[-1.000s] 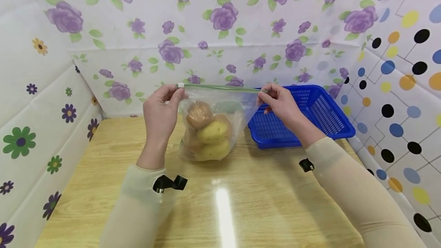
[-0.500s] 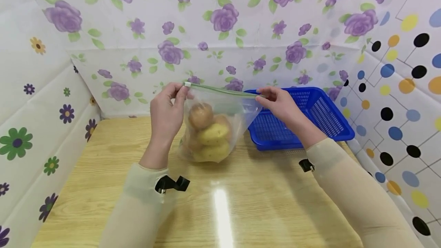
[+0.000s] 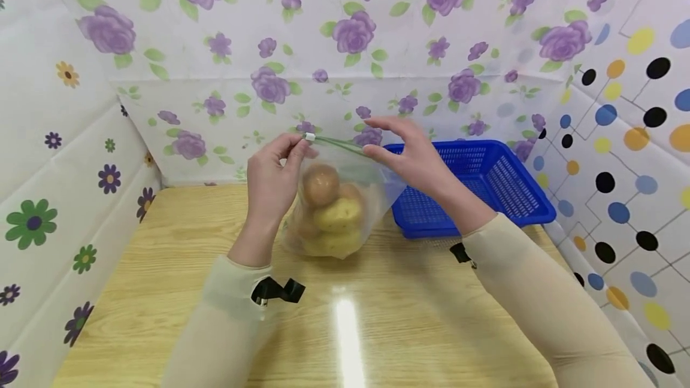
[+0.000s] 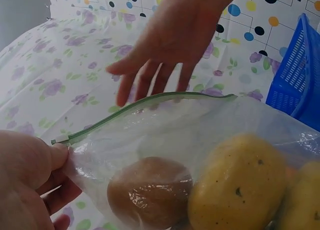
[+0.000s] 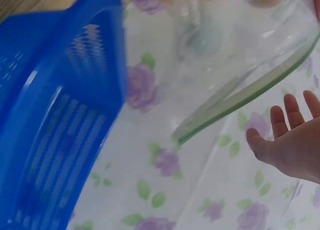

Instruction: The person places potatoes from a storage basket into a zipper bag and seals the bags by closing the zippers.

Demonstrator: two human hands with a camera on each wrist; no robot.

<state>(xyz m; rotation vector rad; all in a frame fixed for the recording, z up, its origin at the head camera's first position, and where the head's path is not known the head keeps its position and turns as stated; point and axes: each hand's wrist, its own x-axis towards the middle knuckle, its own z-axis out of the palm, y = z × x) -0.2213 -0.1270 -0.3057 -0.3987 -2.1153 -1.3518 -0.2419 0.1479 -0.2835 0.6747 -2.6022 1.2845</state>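
Note:
A clear zip bag (image 3: 377,190) with a green zip strip (image 4: 150,98) stands on the table. Inside it are yellow potatoes (image 3: 338,214) with dark specks and smooth brown round produce (image 4: 150,192). My left hand (image 3: 274,178) pinches the bag's top left corner, right by a white slider (image 3: 309,136). My right hand (image 3: 412,154) has its fingers spread apart and holds nothing. In the head view its thumb overlaps the zip strip; the right wrist view shows this hand (image 5: 295,145) beside the strip, apart from it. At its right end the strip's two edges show a gap.
A blue perforated plastic basket (image 3: 541,208) stands at the back right, behind the right forearm and close to the bag. The wooden table (image 3: 178,292) meets flower-patterned sheeting (image 3: 323,47) at the back and left, and dotted sheeting (image 3: 647,166) at the right.
My right hand has let go of the bag's right corner and moved left along the zip strip, its fingers spreading. My left hand has shifted slightly right with the slider corner.

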